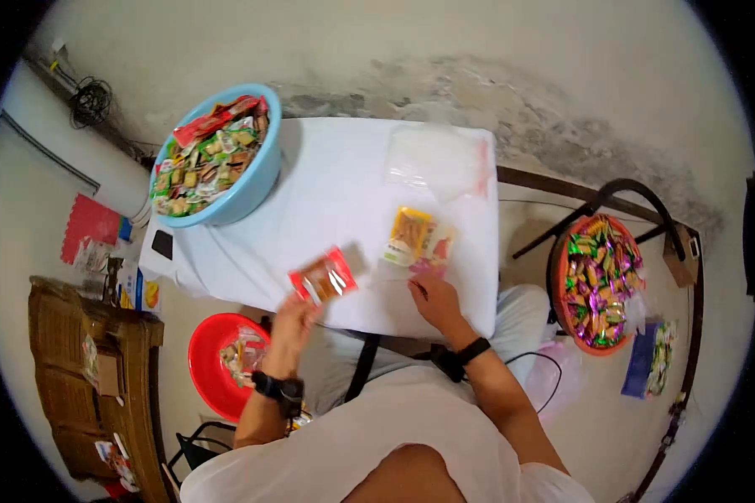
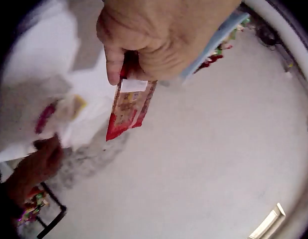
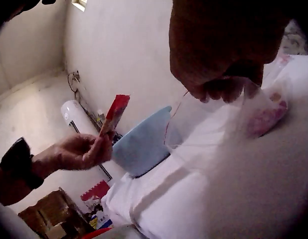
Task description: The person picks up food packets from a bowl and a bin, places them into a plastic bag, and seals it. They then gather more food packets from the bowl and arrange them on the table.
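Note:
My left hand pinches a flat red-edged snack packet by one end, above the table's near edge. In the left wrist view, the packet hangs below thumb and fingers, brown contents showing through a clear window. My right hand is at the right part of the white-covered table. Its curled fingers grip the edge of a clear plastic bag, seen best in the right wrist view. A yellow packet and a pink packet lie in front of that hand, the pink one showing through the bag.
A blue basin full of wrapped snacks stands at the table's back left. Clear bags lie at the back right. An orange basket of shiny wrapped sweets is right of the table, a red basin on the lower left.

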The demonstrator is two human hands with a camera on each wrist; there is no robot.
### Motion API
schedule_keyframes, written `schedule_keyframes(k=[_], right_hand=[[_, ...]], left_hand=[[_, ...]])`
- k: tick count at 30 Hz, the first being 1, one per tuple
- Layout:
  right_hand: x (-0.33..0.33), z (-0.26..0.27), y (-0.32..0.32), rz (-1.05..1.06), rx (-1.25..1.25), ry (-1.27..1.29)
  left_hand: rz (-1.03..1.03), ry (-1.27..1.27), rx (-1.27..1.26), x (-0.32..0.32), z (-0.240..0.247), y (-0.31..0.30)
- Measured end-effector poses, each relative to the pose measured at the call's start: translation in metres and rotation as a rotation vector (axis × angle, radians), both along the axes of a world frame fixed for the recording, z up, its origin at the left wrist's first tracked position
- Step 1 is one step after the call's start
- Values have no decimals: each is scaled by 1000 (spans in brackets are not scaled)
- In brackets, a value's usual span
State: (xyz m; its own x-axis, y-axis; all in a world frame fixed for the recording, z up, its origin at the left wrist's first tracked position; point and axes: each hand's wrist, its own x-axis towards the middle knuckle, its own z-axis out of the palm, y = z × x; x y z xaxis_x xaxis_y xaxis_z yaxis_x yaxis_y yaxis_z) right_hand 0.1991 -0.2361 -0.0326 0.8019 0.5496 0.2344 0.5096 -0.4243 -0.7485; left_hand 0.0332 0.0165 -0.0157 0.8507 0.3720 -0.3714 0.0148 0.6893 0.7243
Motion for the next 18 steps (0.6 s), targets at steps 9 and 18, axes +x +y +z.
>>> schedule_keyframes(k=[9,18], right_hand=[[-8,7,-4,-10,75,-88],[-6,15,-9,-14,94,-351]], left_hand=[[-7,299,-237,5,-22,-106],[72,140,-144,52,-11,-137]])
